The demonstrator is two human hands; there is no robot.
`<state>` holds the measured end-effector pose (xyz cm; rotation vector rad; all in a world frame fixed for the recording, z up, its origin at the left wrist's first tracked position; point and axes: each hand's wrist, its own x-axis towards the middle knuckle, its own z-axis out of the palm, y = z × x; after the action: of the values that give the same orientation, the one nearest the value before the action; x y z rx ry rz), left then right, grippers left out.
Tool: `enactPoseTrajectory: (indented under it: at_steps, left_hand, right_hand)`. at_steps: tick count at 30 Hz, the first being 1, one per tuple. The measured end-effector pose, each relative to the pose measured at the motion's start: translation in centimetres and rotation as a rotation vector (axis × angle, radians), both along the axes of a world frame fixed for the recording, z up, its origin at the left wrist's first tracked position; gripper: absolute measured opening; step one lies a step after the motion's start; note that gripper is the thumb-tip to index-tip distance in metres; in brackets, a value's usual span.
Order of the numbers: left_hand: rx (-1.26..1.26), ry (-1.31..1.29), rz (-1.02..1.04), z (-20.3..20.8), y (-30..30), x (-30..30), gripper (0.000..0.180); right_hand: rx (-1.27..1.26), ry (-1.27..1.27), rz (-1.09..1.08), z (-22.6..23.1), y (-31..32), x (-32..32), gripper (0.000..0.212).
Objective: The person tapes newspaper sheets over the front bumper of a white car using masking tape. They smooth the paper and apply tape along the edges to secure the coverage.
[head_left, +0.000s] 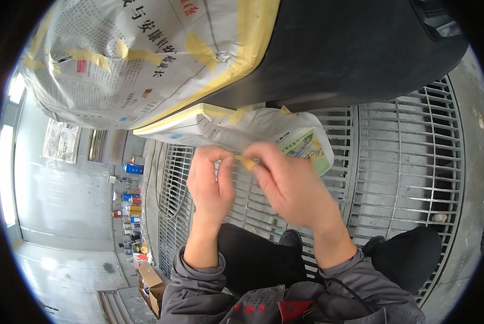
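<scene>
Both my hands are close together in the middle of the view, in front of a dark vehicle panel (350,54). My left hand (212,181) pinches one end of a short piece of yellow masking tape (247,162) between thumb and forefinger. My right hand (288,183), slightly smeared by motion, pinches the tape's other end. Just beyond my fingers hangs a newspaper sheet (261,128) along the panel's lower edge, partly behind my hands. More newspaper (107,102) covers the panel's left part, with yellow tape strips (200,52) stuck on it and along its border.
Metal floor grating (398,156) lies beneath, with my dark-trousered legs (258,251) at the front. Several cans and bottles (133,168) stand along the left wall, near an open cardboard box (151,281). A newspaper page (61,141) is on the grey wall (64,200).
</scene>
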<state>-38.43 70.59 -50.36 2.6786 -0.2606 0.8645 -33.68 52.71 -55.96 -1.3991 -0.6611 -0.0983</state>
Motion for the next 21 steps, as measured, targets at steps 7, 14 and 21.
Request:
enactPoseTrajectory:
  at_steps: [7,14,21]
  left_hand:
    - [0.173,-0.107,-0.162,-0.5,-0.9,0.0,0.013]
    - [-0.673,-0.051,0.038,-0.1,-1.6,2.0,0.021]
    - [-0.757,-0.058,0.084,-0.6,-1.3,2.6,0.015]
  right_hand:
    - [-0.025,0.182,-0.219,-1.8,0.3,1.8,0.008]
    - [0.284,0.366,0.127,-1.4,-0.4,2.2,0.021]
    - [0.214,0.094,0.061,-0.2,2.2,1.5,0.053]
